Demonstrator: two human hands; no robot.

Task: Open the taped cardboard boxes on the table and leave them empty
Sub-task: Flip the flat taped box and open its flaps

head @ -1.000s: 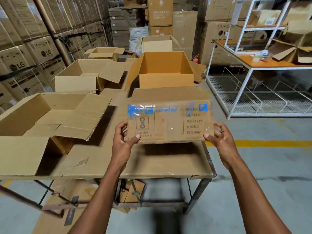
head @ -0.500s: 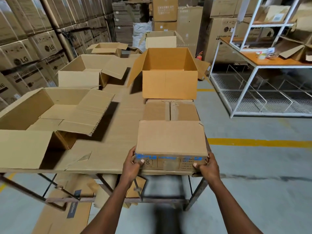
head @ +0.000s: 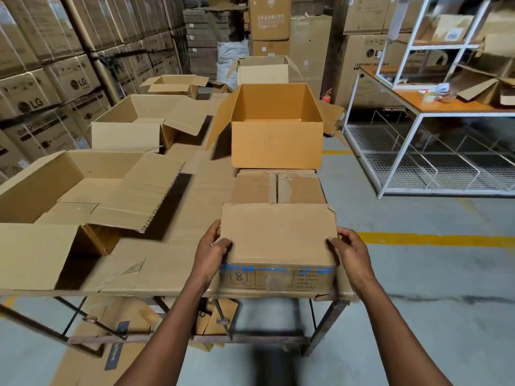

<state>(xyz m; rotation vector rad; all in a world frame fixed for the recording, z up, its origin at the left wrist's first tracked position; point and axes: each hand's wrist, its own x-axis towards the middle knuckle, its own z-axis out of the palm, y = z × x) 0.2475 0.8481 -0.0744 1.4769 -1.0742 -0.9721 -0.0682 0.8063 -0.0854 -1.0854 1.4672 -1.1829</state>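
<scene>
Most of the job looks done: on the desk (head: 178,263) the large open box (head: 69,201) at nine o'clock, the open box (head: 145,123) at ten o'clock, and the orange open box (head: 276,129) at twelve o'clock all stand with flaps up, and as far as can be seen inside them they are empty. What seems left is at six o'clock, at the near edge of the desk: the small box (head: 278,238) with blue printed tape along its front top edge, lying closed, and just behind it, touching or nearly so, the taped box (head: 278,188) whose top seam carries a strip of clear tape; the orange open box stands right behind that one. So I judge two boxes are yet to be opened and emptied. The left hand (head: 210,253) holds the small box at its left side, fingers (head: 214,232) curled narrowly round the left edge with the thumb laid on the top face. The right hand (head: 352,253) holds the right side the same way, fingers (head: 345,235) bent over the right edge and thumb on top. Both hands clasp the box between them; neither holds a knife or other tool, so the tape will likely have to be lifted by hand.
</scene>
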